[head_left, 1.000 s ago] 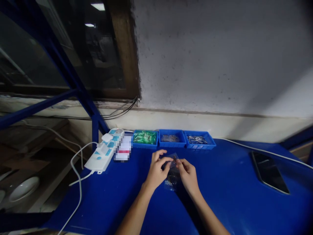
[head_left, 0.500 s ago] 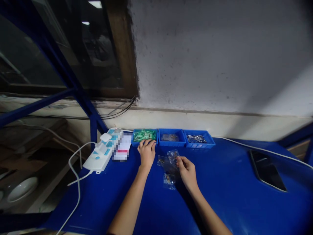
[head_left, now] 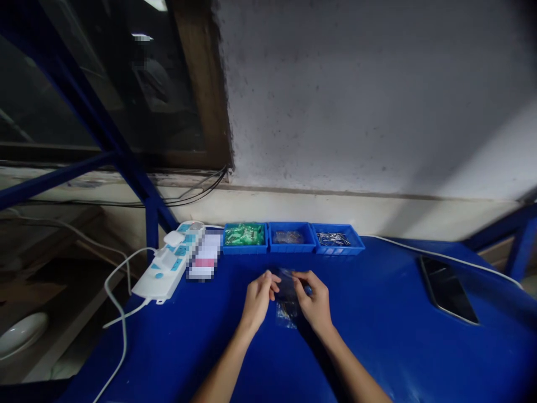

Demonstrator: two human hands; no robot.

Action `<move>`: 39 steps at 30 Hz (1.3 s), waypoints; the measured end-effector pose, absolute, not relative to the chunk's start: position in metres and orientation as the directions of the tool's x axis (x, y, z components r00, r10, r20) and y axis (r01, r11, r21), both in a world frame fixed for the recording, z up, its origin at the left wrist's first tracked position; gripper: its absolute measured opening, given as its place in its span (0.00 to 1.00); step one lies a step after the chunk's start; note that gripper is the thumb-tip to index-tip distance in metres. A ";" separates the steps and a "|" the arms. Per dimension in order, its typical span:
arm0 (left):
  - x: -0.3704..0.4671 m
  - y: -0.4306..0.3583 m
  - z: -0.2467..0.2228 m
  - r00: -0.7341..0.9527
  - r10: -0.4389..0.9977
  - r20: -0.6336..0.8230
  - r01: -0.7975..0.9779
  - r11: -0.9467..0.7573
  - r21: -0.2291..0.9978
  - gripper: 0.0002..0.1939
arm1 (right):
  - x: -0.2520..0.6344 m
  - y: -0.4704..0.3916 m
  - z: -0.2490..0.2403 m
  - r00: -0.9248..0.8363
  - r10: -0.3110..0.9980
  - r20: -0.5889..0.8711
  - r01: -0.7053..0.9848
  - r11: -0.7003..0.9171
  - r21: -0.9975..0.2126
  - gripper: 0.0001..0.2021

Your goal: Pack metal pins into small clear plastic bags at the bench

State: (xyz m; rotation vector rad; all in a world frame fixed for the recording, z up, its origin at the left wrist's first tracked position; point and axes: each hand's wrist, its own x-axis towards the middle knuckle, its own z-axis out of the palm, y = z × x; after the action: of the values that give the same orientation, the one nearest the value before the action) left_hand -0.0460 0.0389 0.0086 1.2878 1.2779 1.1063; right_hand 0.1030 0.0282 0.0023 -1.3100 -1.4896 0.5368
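Right hand pinches bag over worktop, left hand close beside, grip unclear; packet toward wearer looks filled, bag's fill unreadable, bins stocked, amount left unknown.

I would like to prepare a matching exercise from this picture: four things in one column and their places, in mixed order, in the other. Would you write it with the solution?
Things
1. White plastic power strip
2. Black rectangular phone
3. Thin silvery metal pieces
4. Clear plastic packaging

Places
A. In the rightmost blue plastic tray
B. Between the left hand and the right hand
C. On the left part of the flat blue table
D. On the right part of the table

Right pairs
1-C, 2-D, 3-A, 4-B
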 end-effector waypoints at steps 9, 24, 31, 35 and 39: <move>-0.052 0.044 0.011 0.007 0.977 0.215 0.170 -0.213 0.962 0.11 | 0.091 0.021 0.008 0.015 0.896 0.443 0.497 0.378 -0.781 0.09; -0.050 0.036 0.014 0.264 0.896 0.358 0.326 -0.432 0.841 0.11 | 0.101 0.021 0.017 0.123 0.928 0.353 0.432 0.270 -0.860 0.12; -0.051 0.043 0.006 0.073 0.995 0.068 0.091 -0.074 0.993 0.19 | 0.100 0.022 0.010 -0.061 0.878 0.474 0.499 0.438 -0.747 0.14; -0.053 0.045 0.005 0.019 0.994 0.109 0.130 -0.110 0.985 0.15 | 0.098 0.022 0.010 -0.050 0.891 0.451 0.508 0.412 -0.756 0.16; -0.052 0.043 0.006 0.018 0.958 0.287 0.258 -0.282 0.924 0.11 | 0.099 0.023 0.015 0.047 0.934 0.354 0.457 0.295 -0.839 0.13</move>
State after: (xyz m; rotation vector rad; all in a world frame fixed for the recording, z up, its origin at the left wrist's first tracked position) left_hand -0.0523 0.0429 0.0062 1.6153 1.2652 1.3033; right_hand 0.0992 0.0231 0.0145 -1.3156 -1.5703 0.6039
